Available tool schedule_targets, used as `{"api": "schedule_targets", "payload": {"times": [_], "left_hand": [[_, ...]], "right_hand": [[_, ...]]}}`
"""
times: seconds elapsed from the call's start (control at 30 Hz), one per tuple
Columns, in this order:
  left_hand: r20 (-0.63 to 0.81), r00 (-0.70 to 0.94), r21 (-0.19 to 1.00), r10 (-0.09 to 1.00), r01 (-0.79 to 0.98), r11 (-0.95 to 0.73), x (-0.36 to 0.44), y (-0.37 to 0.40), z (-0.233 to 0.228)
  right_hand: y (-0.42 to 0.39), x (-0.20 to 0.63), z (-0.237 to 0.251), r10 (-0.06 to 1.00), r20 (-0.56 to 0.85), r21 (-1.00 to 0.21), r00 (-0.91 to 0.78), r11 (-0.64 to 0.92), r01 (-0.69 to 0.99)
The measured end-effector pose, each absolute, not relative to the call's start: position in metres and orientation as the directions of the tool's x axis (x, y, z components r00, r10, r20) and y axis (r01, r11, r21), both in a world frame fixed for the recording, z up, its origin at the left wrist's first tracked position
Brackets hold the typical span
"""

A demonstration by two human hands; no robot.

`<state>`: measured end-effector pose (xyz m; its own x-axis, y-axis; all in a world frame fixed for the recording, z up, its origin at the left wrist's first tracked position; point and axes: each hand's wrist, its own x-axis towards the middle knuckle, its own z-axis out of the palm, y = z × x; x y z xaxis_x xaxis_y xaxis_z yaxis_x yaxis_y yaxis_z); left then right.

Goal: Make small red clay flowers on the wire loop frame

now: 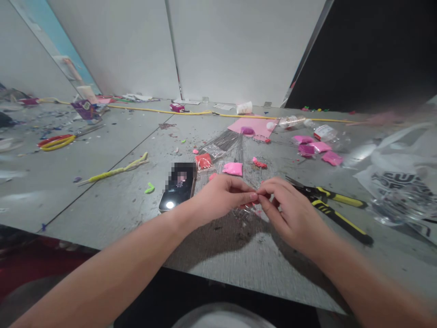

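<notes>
My left hand and my right hand meet above the table, fingertips pinched together. Whatever they pinch is small and mostly hidden; a bit of red and thin wire-like strands show just beneath the fingers. Beyond them lie a bright pink packet, a red packet and a red beaded-looking piece on a thin loop. Long thin wires fan out behind the packets. Pliers with black and yellow handles rest beside my right hand. A lit phone lies left of my left hand.
A clear plastic bag stands at the right, near several pink packets and a bottle. Red-and-yellow-handled scissors and a twisted yellow-green strip lie left. A yellow cord crosses the back by a pink sheet.
</notes>
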<state>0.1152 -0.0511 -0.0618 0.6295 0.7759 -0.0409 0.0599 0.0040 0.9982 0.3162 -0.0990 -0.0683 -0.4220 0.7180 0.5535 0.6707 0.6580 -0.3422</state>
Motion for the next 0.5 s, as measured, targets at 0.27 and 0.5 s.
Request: {"api": "schedule_targets", "payload": {"times": [0.27, 0.5], "left_hand": [[-0.010, 0.551, 0.994, 0.834, 0.099, -0.054, 0.108, -0.039, -0.063], [0.286, 0.378, 0.575, 0.881, 0.667, -0.473, 0.079, -0.003, -0.061]], "right_hand": [[-0.103, 0.319, -0.069, 0.757, 0.652, -0.557, -0.041, 0.515, 0.651], [-0.095, 0.326, -0.069, 0.830, 0.539, -0.753, 0.147, 0.396, 0.526]]}}
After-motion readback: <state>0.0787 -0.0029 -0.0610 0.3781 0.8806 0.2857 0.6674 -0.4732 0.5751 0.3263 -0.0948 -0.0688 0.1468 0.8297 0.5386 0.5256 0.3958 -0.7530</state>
